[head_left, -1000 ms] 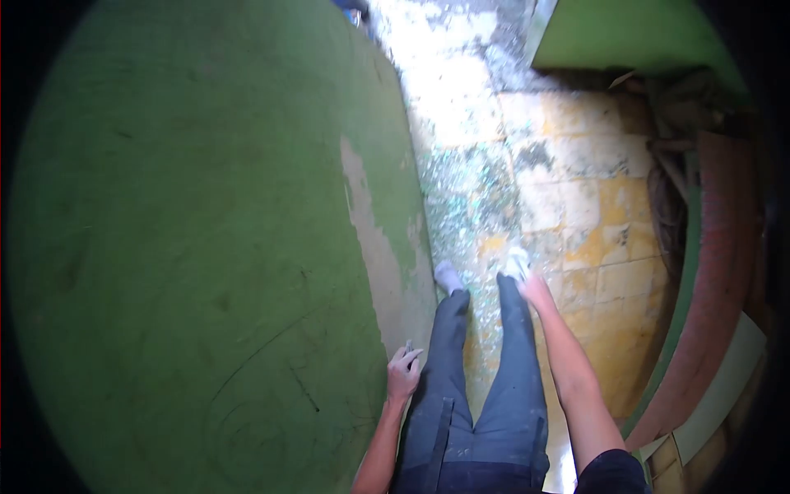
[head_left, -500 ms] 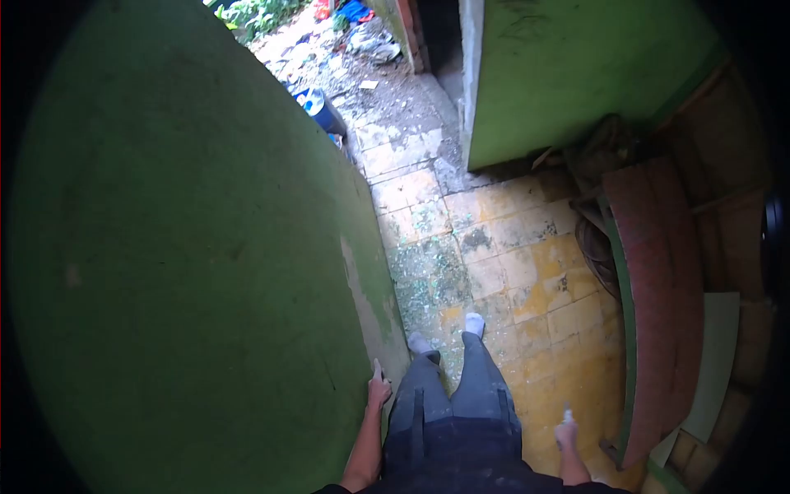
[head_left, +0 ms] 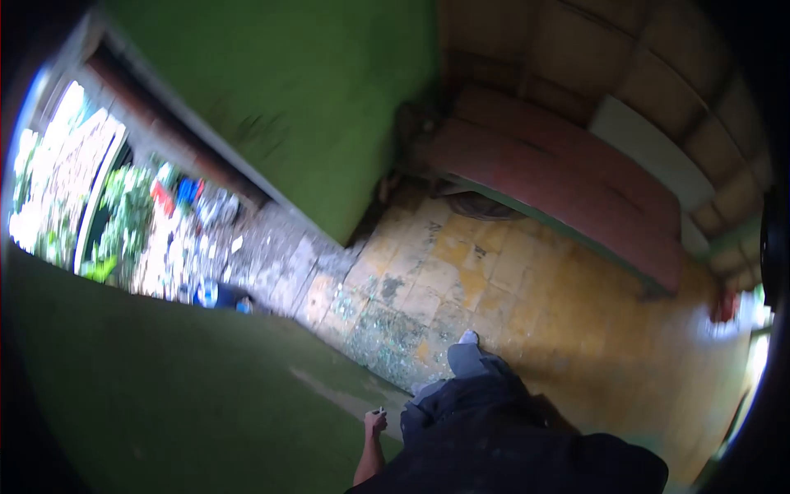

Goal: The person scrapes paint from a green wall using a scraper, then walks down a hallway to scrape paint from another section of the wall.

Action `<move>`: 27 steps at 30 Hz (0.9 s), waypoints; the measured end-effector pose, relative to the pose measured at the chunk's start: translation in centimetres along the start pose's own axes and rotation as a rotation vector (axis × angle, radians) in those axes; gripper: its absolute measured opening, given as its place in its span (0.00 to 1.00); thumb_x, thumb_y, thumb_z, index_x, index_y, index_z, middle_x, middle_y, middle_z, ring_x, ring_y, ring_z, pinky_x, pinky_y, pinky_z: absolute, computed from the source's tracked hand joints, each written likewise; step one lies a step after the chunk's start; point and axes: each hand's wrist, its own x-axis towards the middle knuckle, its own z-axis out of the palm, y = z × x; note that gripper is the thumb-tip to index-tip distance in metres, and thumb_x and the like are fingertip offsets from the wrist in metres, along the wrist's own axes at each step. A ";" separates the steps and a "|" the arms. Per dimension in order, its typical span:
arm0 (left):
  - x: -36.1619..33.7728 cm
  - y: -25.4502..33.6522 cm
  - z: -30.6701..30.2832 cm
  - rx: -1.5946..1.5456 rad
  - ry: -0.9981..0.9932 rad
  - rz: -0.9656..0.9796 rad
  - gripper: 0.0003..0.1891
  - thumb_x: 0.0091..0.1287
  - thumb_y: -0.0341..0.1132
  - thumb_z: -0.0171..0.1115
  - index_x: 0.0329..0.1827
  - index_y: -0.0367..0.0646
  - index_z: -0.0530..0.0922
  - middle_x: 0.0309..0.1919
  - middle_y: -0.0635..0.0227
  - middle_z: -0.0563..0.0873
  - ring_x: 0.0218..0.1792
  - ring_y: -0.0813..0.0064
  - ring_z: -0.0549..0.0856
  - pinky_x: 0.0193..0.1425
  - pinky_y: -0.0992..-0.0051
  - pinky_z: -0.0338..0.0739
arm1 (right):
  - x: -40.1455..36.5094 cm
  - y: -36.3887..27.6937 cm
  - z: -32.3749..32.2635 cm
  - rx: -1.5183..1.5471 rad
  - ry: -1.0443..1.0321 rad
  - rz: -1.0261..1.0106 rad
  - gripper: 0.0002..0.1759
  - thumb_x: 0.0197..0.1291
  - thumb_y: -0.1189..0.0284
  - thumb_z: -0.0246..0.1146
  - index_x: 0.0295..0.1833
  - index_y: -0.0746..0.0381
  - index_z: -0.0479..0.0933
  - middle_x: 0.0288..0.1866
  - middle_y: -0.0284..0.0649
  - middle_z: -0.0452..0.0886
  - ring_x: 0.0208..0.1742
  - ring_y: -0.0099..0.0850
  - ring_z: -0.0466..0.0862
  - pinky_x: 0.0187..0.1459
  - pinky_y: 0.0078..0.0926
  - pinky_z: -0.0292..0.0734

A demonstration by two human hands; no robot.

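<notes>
My left hand [head_left: 375, 422] is closed, held low beside the green wall [head_left: 206, 387]. A small pale thing with a dark part shows at its fingers, too small to name. Near the hand, a bare grey patch [head_left: 346, 397] marks the wall where paint is gone. My right hand is out of view. Dark clothing covers my body, and one light sock [head_left: 469, 337] shows on the floor ahead of it.
Bluish-green flakes [head_left: 387, 337] are scattered over the yellow tiled floor [head_left: 527, 305] along the wall. A red-topped table or bench [head_left: 559, 189] stands across the room. To the left, a doorway opens onto litter, plants and a blue container [head_left: 222, 295].
My view has swung to the right, so the doorway now lies at the left and the red-topped furniture ahead. My right hand has gone out of view. My left hand stays near the wall.
</notes>
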 end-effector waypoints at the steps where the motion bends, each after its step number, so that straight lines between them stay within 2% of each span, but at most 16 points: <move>1: 1.7 2.0 -0.5 -0.104 -0.062 0.034 0.09 0.69 0.32 0.65 0.30 0.40 0.80 0.17 0.72 0.76 0.15 0.74 0.77 0.17 0.70 0.69 | 0.4 0.0 -0.3 0.122 0.018 0.020 0.10 0.60 0.74 0.65 0.47 0.64 0.81 0.23 0.42 0.77 0.19 0.37 0.75 0.20 0.40 0.70; 2: 1.2 5.2 1.1 0.142 0.093 -0.012 0.12 0.72 0.34 0.64 0.29 0.41 0.78 0.16 0.72 0.75 0.14 0.74 0.77 0.16 0.69 0.70 | 1.2 0.0 -0.7 0.239 0.044 0.031 0.09 0.60 0.74 0.66 0.46 0.63 0.82 0.21 0.41 0.76 0.17 0.36 0.75 0.18 0.39 0.69; 3: 1.0 7.5 2.1 0.175 0.100 -0.041 0.12 0.73 0.35 0.63 0.29 0.42 0.78 0.16 0.71 0.75 0.14 0.74 0.77 0.16 0.69 0.70 | 1.7 0.0 -1.0 0.339 0.074 0.041 0.08 0.60 0.73 0.66 0.45 0.63 0.82 0.20 0.40 0.76 0.15 0.35 0.74 0.16 0.39 0.68; 4: 0.2 10.0 3.2 0.245 0.041 0.045 0.13 0.74 0.37 0.63 0.29 0.43 0.78 0.16 0.70 0.75 0.14 0.74 0.76 0.16 0.70 0.70 | 2.1 0.0 -1.8 0.386 0.099 0.041 0.08 0.60 0.73 0.67 0.44 0.63 0.82 0.19 0.39 0.75 0.13 0.34 0.73 0.14 0.38 0.68; 6: 1.3 14.3 6.1 0.365 -0.061 0.096 0.13 0.74 0.39 0.63 0.30 0.43 0.79 0.16 0.71 0.75 0.14 0.75 0.76 0.16 0.71 0.70 | 4.1 0.7 -2.6 0.327 0.164 0.013 0.08 0.68 0.74 0.63 0.47 0.62 0.86 0.21 0.40 0.79 0.16 0.31 0.78 0.16 0.35 0.73; 8: 3.5 18.4 9.5 0.479 -0.182 0.116 0.14 0.74 0.41 0.64 0.31 0.43 0.80 0.16 0.72 0.75 0.13 0.76 0.75 0.15 0.72 0.69 | 4.3 1.5 -3.4 0.520 0.350 -0.132 0.06 0.60 0.73 0.65 0.41 0.62 0.77 0.18 0.38 0.72 0.12 0.31 0.71 0.13 0.36 0.64; 10: 6.3 23.0 13.5 0.566 -0.290 0.129 0.14 0.74 0.42 0.64 0.32 0.43 0.81 0.16 0.73 0.75 0.13 0.78 0.75 0.15 0.74 0.68 | 3.9 2.6 -4.8 0.919 0.318 0.045 0.07 0.60 0.71 0.65 0.39 0.61 0.76 0.17 0.36 0.71 0.13 0.30 0.71 0.12 0.35 0.62; 12: 8.8 28.3 18.3 0.634 -0.387 0.167 0.14 0.75 0.44 0.64 0.34 0.44 0.82 0.15 0.74 0.74 0.13 0.79 0.74 0.15 0.75 0.67 | 2.3 3.4 -5.7 1.043 0.284 0.095 0.08 0.61 0.68 0.66 0.37 0.60 0.75 0.18 0.35 0.72 0.13 0.29 0.71 0.13 0.34 0.60; 14: 10.6 33.5 23.8 0.735 -0.466 0.245 0.15 0.75 0.46 0.65 0.35 0.44 0.82 0.15 0.75 0.74 0.13 0.80 0.73 0.15 0.76 0.66 | -1.5 2.1 -7.3 1.088 0.245 0.342 0.11 0.63 0.68 0.67 0.33 0.61 0.74 0.17 0.36 0.71 0.13 0.31 0.70 0.14 0.35 0.57; 16: 11.6 38.1 29.4 0.866 -0.544 0.382 0.15 0.74 0.48 0.64 0.39 0.45 0.84 0.16 0.78 0.74 0.12 0.83 0.72 0.14 0.78 0.64 | -0.6 5.5 -5.5 1.130 0.281 0.361 0.10 0.62 0.69 0.66 0.31 0.61 0.75 0.17 0.38 0.72 0.14 0.35 0.72 0.15 0.38 0.60; 19: 11.4 43.5 38.1 1.048 -0.435 0.473 0.16 0.72 0.49 0.64 0.43 0.44 0.83 0.15 0.74 0.75 0.12 0.80 0.73 0.13 0.75 0.67 | -1.0 8.7 -1.6 1.164 0.458 0.475 0.10 0.62 0.70 0.66 0.30 0.63 0.78 0.19 0.43 0.76 0.16 0.37 0.77 0.17 0.42 0.65; 21: 12.3 45.8 42.7 1.131 -0.429 0.511 0.18 0.72 0.51 0.64 0.43 0.43 0.83 0.15 0.72 0.75 0.12 0.79 0.73 0.13 0.73 0.68 | 1.1 13.2 4.6 1.067 0.591 0.490 0.11 0.61 0.72 0.65 0.28 0.66 0.80 0.20 0.48 0.79 0.19 0.38 0.81 0.19 0.44 0.70; 22: 12.8 46.4 45.1 1.190 -0.420 0.538 0.19 0.73 0.51 0.63 0.44 0.42 0.83 0.15 0.71 0.76 0.12 0.78 0.74 0.13 0.72 0.69 | 1.0 13.4 6.8 1.142 0.666 0.595 0.15 0.67 0.73 0.61 0.25 0.65 0.76 0.16 0.47 0.77 0.13 0.37 0.76 0.14 0.42 0.67; 23: 13.0 46.9 47.4 1.245 -0.425 0.538 0.23 0.75 0.56 0.59 0.46 0.41 0.83 0.15 0.69 0.76 0.12 0.77 0.74 0.14 0.72 0.70 | -2.0 10.6 6.2 1.390 0.651 0.644 0.15 0.66 0.74 0.60 0.25 0.66 0.77 0.16 0.47 0.76 0.13 0.38 0.76 0.14 0.43 0.67; 25: 13.6 47.1 51.6 1.313 -0.487 0.522 0.27 0.77 0.59 0.54 0.49 0.39 0.83 0.14 0.68 0.76 0.11 0.75 0.74 0.15 0.71 0.70 | -4.2 8.2 7.8 1.413 0.562 0.739 0.13 0.65 0.75 0.59 0.27 0.67 0.78 0.17 0.46 0.76 0.13 0.38 0.76 0.14 0.43 0.66; 27: 13.2 47.0 56.8 1.406 -0.506 0.373 0.28 0.78 0.59 0.51 0.50 0.40 0.84 0.14 0.67 0.76 0.12 0.73 0.76 0.16 0.70 0.69 | -4.2 5.8 10.5 1.540 0.596 0.853 0.12 0.65 0.75 0.59 0.29 0.68 0.80 0.18 0.47 0.76 0.13 0.39 0.76 0.15 0.45 0.66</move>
